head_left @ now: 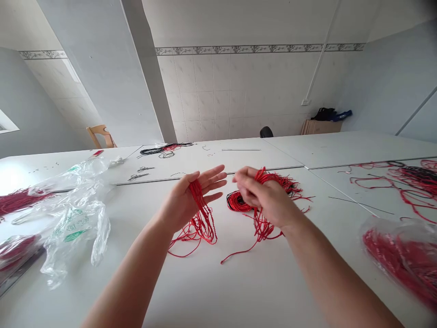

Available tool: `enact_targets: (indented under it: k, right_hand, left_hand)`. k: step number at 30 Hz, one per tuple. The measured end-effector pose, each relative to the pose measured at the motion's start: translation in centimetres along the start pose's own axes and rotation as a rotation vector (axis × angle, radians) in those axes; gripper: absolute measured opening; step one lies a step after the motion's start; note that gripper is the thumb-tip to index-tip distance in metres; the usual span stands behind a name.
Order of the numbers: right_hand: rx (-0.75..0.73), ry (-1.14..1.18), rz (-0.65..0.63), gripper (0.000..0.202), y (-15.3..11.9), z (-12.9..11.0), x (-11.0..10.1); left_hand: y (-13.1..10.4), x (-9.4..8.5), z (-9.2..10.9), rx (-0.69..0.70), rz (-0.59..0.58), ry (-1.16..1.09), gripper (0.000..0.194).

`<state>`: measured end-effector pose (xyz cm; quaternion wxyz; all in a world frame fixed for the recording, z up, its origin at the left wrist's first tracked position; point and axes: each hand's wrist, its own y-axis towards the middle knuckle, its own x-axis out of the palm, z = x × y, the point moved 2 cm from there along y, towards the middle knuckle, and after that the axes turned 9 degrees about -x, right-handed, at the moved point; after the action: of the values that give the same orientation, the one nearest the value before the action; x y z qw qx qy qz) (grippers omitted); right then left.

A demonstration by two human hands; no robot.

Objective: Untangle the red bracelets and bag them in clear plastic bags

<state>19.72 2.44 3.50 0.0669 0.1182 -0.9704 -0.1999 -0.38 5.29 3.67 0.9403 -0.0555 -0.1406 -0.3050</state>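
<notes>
My left hand (191,196) is held palm up above the white table (211,282), fingers spread. A small bundle of red cords (201,218) lies across its palm and hangs down to the table. My right hand (262,193) hovers just to the right, fingers curled around another bunch of red cords (261,225) that trails below it. Behind that hand lies a pile of red cords (239,200) on the table.
Crumpled clear plastic bags (75,214) lie at the left beside more red cords (17,200). A bag of red cords (403,259) sits at the right edge, loose red and black cords (409,177) beyond it. Scissors (138,176) and a wooden chair (100,135) are farther back.
</notes>
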Motion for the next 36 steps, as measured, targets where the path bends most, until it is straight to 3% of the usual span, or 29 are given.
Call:
enact_targets:
  k: [5,9,15,19,24,29,32,36]
  right_hand:
    - [-0.031,-0.320,-0.104,0.021,-0.5,1.4,2.5]
    - [-0.030,-0.300,-0.148,0.019,-0.6,2.1,3.6]
    - [-0.064,-0.259,-0.132,0.015,-0.6,2.2,3.3]
    - [-0.010,-0.141,-0.076,0.017,-0.4,2.1,2.8]
    - [0.061,0.309,0.009,0.017,0.3,1.3,1.8]
    - [0.090,0.704,0.140,0.016,1.2,0.1,-0.5]
    - [0.050,0.777,0.164,0.017,1.3,-0.7,-2.1]
    - [-0.093,0.680,0.226,0.013,0.9,-2.0,-4.4]
  left_hand:
    - [0.2,0.3,-0.4,0.000,-0.040,-0.027,0.049]
    - [0.3,0.8,-0.8,-0.034,-0.050,-0.019,0.048]
    - [0.3,1.0,-0.9,-0.039,-0.067,-0.002,0.050]
    - [0.4,1.0,-0.8,-0.021,-0.052,0.019,0.048]
    - [0.1,1.1,-0.5,0.000,-0.138,0.041,0.048]
    - [0.0,0.4,-0.1,-0.027,-0.077,0.009,0.049]
    - [-0.2,0.2,0.4,-0.013,-0.040,-0.041,0.050]
    - [-0.4,-0.1,1.1,0.007,0.011,-0.109,0.047]
